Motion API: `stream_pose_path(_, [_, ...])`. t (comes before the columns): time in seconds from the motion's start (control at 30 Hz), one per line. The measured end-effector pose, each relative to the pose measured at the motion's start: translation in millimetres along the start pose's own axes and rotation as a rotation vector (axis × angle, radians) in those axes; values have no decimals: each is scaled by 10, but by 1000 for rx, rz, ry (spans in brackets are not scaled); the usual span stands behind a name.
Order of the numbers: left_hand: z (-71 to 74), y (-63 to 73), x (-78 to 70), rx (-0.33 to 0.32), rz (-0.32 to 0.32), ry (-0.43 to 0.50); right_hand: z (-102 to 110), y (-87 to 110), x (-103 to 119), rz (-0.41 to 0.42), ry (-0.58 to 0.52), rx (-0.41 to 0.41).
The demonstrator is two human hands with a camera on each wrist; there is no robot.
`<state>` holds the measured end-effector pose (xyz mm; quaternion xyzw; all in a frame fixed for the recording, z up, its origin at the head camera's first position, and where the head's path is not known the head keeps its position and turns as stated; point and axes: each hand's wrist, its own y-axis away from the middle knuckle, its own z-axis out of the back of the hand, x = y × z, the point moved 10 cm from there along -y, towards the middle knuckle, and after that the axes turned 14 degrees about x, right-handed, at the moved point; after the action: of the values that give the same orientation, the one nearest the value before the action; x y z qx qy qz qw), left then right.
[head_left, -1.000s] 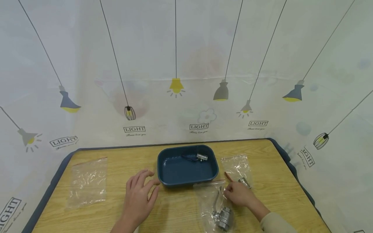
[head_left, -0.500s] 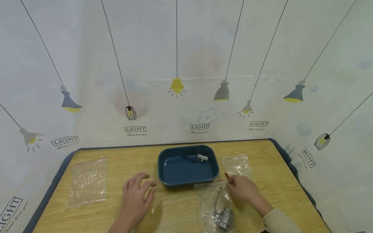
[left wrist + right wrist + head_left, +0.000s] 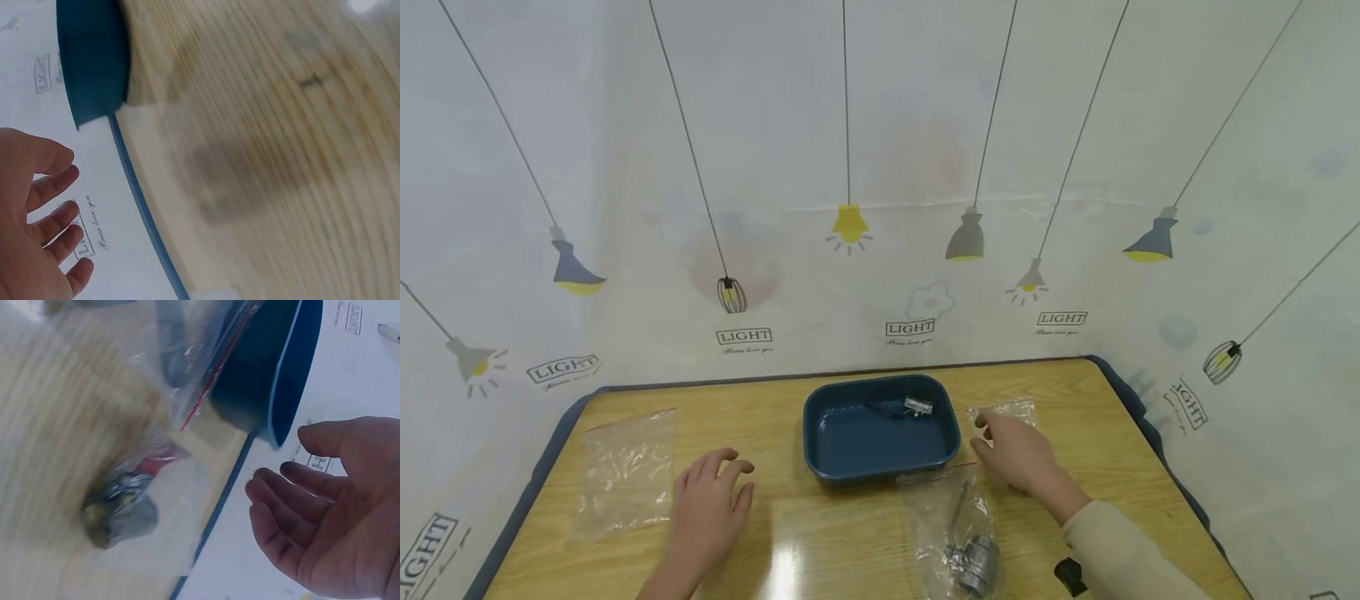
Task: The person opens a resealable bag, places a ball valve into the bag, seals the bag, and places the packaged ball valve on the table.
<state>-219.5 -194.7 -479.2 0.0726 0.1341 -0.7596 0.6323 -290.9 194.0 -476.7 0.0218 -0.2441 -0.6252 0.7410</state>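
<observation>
My right hand hovers over the small zip bag right of the blue tray, fingers loosely bent and holding nothing. That bag holds a small metal valve with a red handle, seen in the right wrist view; my hand mostly hides it in the head view. A larger zip bag in front of the tray contains a big metal ball valve with a lever. In the tray lies a small silver valve with a dark blue handle. My left hand, fingers loosely curved and holding nothing, is left of the tray.
A flat zip bag with nothing seen inside lies at the table's left. A dark object shows beside my right sleeve. The wooden table has a dark blue edge, with a lamp-printed sheet behind it.
My right hand has lifted from the small bag's red-handled valve and let go, its fingers opening. My left hand has drawn back to the left, away from the tray.
</observation>
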Motion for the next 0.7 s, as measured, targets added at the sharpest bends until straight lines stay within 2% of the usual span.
stream_pose_path(0.2, [-64, -32, 342, 50, 72, -22, 111, -10, 286, 76, 68, -107])
stream_pose_path(0.4, [-156, -75, 641, 117, 135, -22, 119, -29, 572, 150, 145, -158])
stream_pose_path(0.6, [-303, -108, 860, 201, 187, 8, 27, -27, 856, 285, 219, -157])
stream_pose_path(0.7, [-371, -123, 943, 235, 202, 5, -26, -20, 953, 317, 233, -134])
